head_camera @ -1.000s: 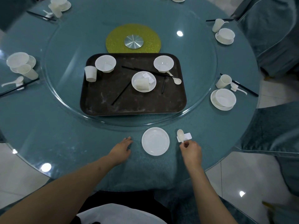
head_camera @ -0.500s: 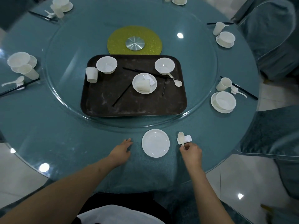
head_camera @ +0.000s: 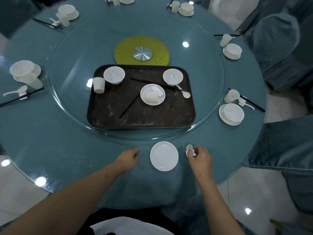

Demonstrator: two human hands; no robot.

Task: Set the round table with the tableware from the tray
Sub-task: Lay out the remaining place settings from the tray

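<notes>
A dark brown tray (head_camera: 108, 116) lies on the glass turntable (head_camera: 71, 99). It carries two white bowls (head_camera: 114, 75) (head_camera: 173, 77), a cup (head_camera: 98, 84), a plate (head_camera: 144, 100) with a lying cup and a small rest, a spoon (head_camera: 185, 93) and black chopsticks (head_camera: 128, 107). An empty white plate (head_camera: 164, 156) sits at the near table edge. Right of it, my right hand (head_camera: 199, 156) pinches a white spoon and its rest (head_camera: 189, 148) on the cloth. My left hand (head_camera: 127, 158) rests on the table left of the plate, fingers loosely bent.
Finished place settings with bowl, cup, spoon and chopsticks ring the blue table (head_camera: 50, 150), the nearest at right (head_camera: 231, 113) and left (head_camera: 25, 73). A yellow-green disc with a metal hub (head_camera: 142, 52) marks the centre. Covered chairs (head_camera: 277, 48) stand at the right.
My right hand has closed over the spoon and rest beside the plate, covering most of them. The view tilted up, showing more of the far table. My left hand stayed put.
</notes>
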